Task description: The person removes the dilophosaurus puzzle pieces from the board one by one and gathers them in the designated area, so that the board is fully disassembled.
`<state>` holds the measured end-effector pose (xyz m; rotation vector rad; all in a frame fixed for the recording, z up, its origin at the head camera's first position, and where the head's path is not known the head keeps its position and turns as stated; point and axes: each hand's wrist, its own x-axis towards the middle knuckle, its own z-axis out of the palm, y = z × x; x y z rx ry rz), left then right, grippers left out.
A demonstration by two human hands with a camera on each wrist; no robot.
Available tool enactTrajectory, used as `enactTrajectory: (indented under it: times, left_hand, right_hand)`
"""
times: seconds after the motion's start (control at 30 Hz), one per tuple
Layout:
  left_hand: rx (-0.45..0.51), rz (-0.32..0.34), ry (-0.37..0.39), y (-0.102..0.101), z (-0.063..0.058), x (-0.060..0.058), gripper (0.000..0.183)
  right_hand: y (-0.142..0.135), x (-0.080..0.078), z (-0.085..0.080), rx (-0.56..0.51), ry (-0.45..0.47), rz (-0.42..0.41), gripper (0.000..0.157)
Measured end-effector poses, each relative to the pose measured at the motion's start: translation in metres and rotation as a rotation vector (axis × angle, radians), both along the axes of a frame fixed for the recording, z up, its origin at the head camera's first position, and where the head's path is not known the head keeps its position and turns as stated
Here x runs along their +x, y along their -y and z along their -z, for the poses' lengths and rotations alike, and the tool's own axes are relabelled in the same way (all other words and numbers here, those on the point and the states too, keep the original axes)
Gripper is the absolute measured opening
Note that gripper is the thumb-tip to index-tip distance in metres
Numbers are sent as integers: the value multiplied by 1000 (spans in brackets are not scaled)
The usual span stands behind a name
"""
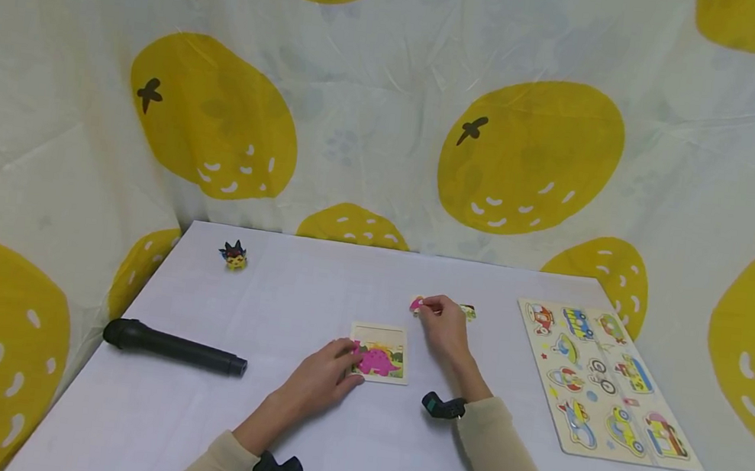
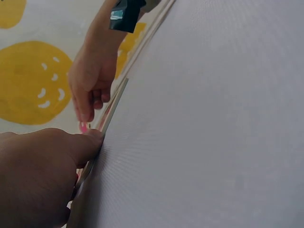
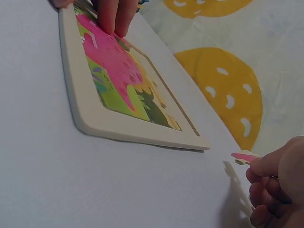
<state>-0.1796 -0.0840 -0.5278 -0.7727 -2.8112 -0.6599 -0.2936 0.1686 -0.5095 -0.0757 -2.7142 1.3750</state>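
Observation:
A small wooden-framed puzzle (image 1: 376, 378) with a pink dinosaur picture lies on the table; a bare strip shows along its far side. My left hand (image 1: 324, 374) rests at its left edge, fingers on the picture and thumb at the frame, as the right wrist view also shows. My right hand (image 1: 445, 327) is beyond the puzzle to the right and pinches a small puzzle piece (image 3: 244, 156) with pink on it between thumb and fingertips, just above the table. Another puzzle piece (image 1: 469, 312), with green on it, lies right behind that hand, partly hidden.
To the right lies a large wooden board (image 1: 582, 387) with vehicle pictures. A black microphone-shaped object (image 1: 175, 346) lies at the left. Near the far left corner sits a small yellow figure (image 1: 234, 255) with dark spikes. A lemon-print curtain (image 1: 375, 128) hangs behind the table.

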Motion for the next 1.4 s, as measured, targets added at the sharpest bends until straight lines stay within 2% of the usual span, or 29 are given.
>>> enactTrajectory:
  times: [0.4,0.7,0.97,1.2,1.4]
  left_hand:
    - [4,0,-7,0,1,0,46]
    - [-14,9,-18,1,2,-1,46]
    - [-13,9,-6,1,2,-1,46]
    - [-9,18,-24,1,1,-1,44]
    - [-8,18,-8,2,0,-1,44]
  right_hand:
    - [-5,-8,5,71,-42,42,19]
    - [-5,-7,11,98,-76,58,23]
    - [1,-4,10,169,-64,53,24]
    - [3,-6,10,175,-70,55,24]
    - [3,-5,10,161,-62,55,26]
